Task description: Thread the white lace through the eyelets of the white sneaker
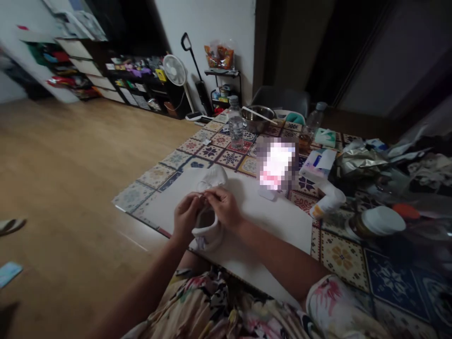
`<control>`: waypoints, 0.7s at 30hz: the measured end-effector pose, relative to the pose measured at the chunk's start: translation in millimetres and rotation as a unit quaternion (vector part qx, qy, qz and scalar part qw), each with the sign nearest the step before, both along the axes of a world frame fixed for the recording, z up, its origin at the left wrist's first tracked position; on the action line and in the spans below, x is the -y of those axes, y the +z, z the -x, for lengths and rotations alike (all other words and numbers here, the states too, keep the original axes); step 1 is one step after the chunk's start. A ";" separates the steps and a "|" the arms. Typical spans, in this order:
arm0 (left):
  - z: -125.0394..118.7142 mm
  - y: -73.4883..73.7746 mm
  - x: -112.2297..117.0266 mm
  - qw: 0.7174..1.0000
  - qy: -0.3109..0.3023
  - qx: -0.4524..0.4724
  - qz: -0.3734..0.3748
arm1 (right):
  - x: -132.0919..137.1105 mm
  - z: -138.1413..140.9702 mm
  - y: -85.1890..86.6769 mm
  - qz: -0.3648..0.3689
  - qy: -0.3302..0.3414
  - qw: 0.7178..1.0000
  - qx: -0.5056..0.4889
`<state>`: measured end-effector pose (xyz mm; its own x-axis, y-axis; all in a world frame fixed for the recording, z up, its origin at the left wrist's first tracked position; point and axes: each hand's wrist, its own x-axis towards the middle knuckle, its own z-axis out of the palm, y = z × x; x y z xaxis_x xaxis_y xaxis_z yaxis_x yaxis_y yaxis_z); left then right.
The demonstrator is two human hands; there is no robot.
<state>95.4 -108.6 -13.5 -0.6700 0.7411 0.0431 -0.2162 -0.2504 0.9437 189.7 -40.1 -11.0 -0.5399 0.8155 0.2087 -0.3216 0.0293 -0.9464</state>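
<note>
A white shoe [208, 239] sits upright on a white sheet [165, 200], with its toe pointing away from me and its opening facing me. My left hand [186, 212] and my right hand [224, 206] meet over the front of the opening, at the lacing. Both are closed, thumbs and forefingers pinched together almost fingertip to fingertip. Between them is what looks like the shoelace, very thin and mostly hidden by the fingers. Beyond the hands, the shoe's rounded toe shows.
A phone with a blurred bright screen [277, 165] stands behind the sheet. Around it are a water bottle [236, 125], a metal bowl [256, 123], a white bent object [328, 200], a white-lidded jar [383, 221] and crumpled packaging [363, 160]. The patterned table's left edge borders wooden floor.
</note>
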 end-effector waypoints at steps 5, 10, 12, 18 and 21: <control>-8.1 -1.9 2.1 0.999 0.021 0.009 -0.028 | -1.7 -6.9 -3.0 -0.073 0.012 0.997 0.011; -0.2 -8.0 6.5 0.994 -0.065 -0.027 -0.079 | -5.7 -11.9 -1.3 -0.086 0.004 0.996 0.027; 4.3 -8.2 6.5 0.989 -0.102 -0.034 -0.097 | -6.0 -14.0 0.9 -0.078 0.003 0.996 0.039; 12.5 0.0 -0.1 0.979 -0.182 0.051 -0.069 | -5.8 -17.6 6.1 0.036 0.014 0.998 0.042; 15.8 3.8 -0.6 0.973 -0.219 0.057 -0.040 | -4.5 -20.7 9.8 0.037 0.024 0.997 0.061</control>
